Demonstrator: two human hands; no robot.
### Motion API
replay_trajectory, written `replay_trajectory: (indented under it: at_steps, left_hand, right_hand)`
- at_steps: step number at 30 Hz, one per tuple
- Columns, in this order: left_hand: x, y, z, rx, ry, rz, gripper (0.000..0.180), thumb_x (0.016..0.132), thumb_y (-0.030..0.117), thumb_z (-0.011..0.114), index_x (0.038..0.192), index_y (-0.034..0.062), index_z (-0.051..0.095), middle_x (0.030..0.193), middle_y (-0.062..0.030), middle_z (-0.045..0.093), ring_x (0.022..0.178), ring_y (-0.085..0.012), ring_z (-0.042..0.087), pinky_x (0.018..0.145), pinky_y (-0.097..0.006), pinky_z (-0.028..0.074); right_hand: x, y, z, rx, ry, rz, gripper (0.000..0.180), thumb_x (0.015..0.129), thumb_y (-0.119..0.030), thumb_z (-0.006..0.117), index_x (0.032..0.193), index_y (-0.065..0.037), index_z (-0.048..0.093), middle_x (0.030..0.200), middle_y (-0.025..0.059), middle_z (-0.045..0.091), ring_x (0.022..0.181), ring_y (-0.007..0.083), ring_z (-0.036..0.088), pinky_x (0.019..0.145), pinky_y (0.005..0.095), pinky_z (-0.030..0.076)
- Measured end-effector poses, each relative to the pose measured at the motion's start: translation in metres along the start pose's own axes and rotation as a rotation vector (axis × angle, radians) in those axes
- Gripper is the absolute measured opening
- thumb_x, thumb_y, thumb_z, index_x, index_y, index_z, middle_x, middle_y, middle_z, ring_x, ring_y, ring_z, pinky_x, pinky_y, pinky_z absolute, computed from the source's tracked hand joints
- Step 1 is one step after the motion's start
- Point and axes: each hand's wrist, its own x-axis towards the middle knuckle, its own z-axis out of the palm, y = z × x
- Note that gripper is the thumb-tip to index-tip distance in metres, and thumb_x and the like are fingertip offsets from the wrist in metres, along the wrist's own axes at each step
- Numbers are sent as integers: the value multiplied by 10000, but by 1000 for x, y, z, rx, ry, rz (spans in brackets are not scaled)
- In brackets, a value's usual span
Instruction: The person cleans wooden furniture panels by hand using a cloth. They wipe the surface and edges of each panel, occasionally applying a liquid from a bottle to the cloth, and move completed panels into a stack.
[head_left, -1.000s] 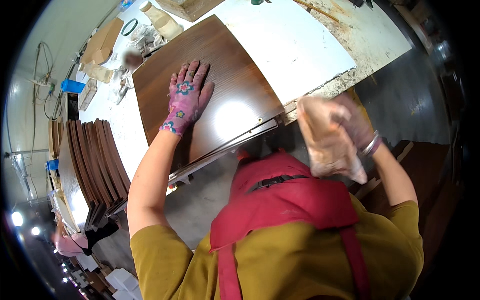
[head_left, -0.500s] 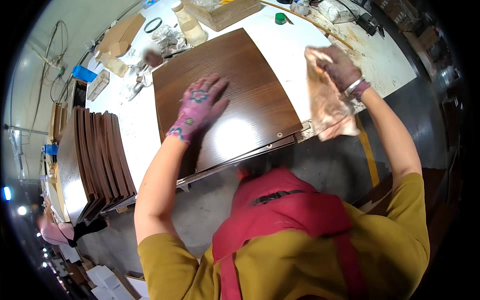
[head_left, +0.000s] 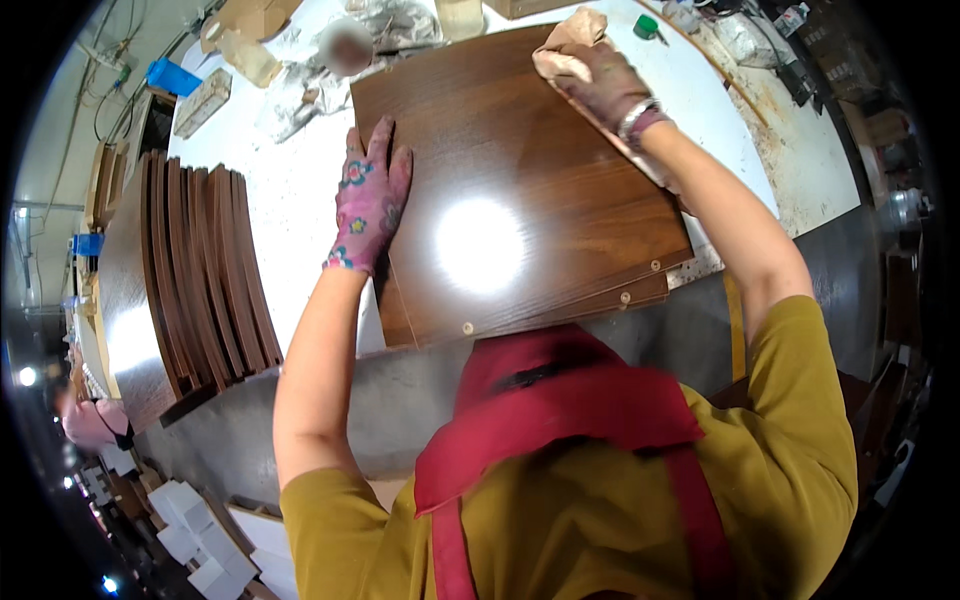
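Panel of dark brown, wood-grained board [head_left: 560, 190], rectangular and glossy, lies flat at the near side of the white table [head_left: 305, 215], slightly askew over a similar dark brown lower board [head_left: 640, 292] that peeks out at the near right. Half a second ago the crumpled pale pink cloth [head_left: 552, 62] hung clear of it on the right; now the right hand [head_left: 605, 88], in a stained purplish glove, has it at the far right corner, fingers curled over the bunched fabric, with a length trailing along the right edge. The left hand [head_left: 370, 200], in a pink glove with blue flowers, has gone from the panel's middle to its left edge, fingers extended and a little apart, gripping nothing that shows; whether the fingertips press on the edge, I cannot tell. With cloth and panel together, wiping along the right side seems under way, the left hand probably steadying. Upright dark brown boards [head_left: 205, 270] stand in a row at the left.
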Motion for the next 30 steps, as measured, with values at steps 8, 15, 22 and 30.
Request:
replay_trajectory:
  at_steps: [8,15,22,30]
  left_hand:
    - [-5,-16,1,-136,11,-26,464,988,284,467,1438,212,383,1473,-283,300,1257,-458,446,999,-463,441]
    - [4,-2,-1,-83,-43,-37,419,993,199,444,1405,126,422,1448,-174,401,1357,-422,324,1057,-443,385]
    - [-7,-25,7,-285,96,-2,544,975,90,420,1479,14,230,1485,-235,316,1357,-370,355,1119,-399,314]
    - [7,-10,8,-344,100,34,577,953,39,427,1481,0,197,1448,-264,361,1322,-401,398,1089,-406,352]
  right_hand:
    - [-63,-87,66,352,-308,-437,350,910,-376,534,1134,-122,623,1013,176,635,973,303,624,891,425,484]
    - [61,12,28,23,-14,125,244,929,-265,493,1015,-80,627,920,155,663,818,275,660,762,366,530]
    - [-22,-128,51,274,-392,-523,303,920,-300,492,1132,-114,604,1102,144,656,1117,279,587,935,436,458]
    - [85,-35,73,86,-117,-47,272,900,-285,511,966,-46,621,949,181,650,865,341,638,804,411,495]
